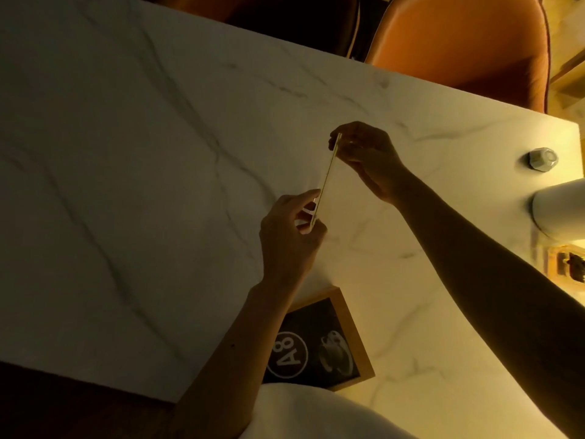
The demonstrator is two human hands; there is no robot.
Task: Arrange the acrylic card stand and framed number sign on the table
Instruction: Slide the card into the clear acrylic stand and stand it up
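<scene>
Head view: both hands are holding the acrylic card stand (326, 177) edge-on to the camera, over the middle of the tabletop (126, 185). It is showing only as a thin bright strip, long axis running diagonally from the near-left end up toward the far-right corner of the tabletop. The left hand (289, 236) is pinching the nearer end between thumb and fingers; the right hand (367, 156) is pinching the farther end, fingers pressed on the strip. Whether the stand's lower edge is touching the marble or hanging just above it cannot be told.

The framed number sign (326, 343) is lying flat near the near edge of the tabletop, marked "A8", partly under the left forearm and untouched. It is lying straight back toward the body from the stand, well apart from it. Judgement: the left hand is the nearer one to the sign, so releasing that end and drawing back would reach it soonest, provided the right hand alone is keeping the stand upright. A small faceted object (542, 159) is sitting near the right edge.
</scene>
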